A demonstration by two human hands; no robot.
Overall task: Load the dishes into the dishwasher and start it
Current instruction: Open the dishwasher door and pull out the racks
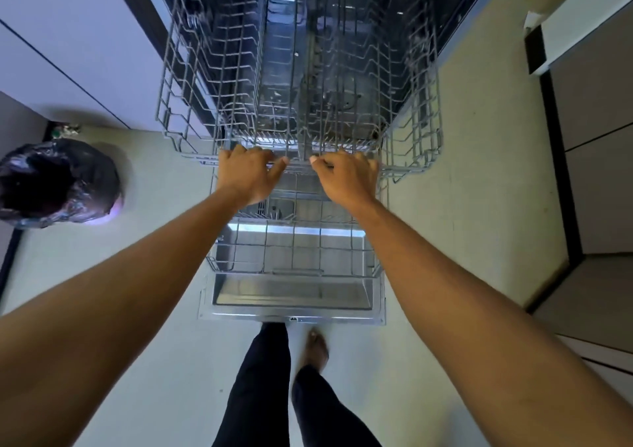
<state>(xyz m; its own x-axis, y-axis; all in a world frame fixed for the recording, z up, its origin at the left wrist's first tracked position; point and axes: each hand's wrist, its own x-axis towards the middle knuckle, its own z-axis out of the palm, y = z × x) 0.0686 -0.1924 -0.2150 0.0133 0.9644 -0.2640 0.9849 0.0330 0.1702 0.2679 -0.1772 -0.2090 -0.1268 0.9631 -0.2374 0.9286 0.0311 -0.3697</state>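
Upper rack: front rail clasped by left hand and right hand, fingers curled over wire. Slide with equal force, keep level, avoid skewing.

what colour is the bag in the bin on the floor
Black and shiny; the bin bag shows best in the head view, at the left.
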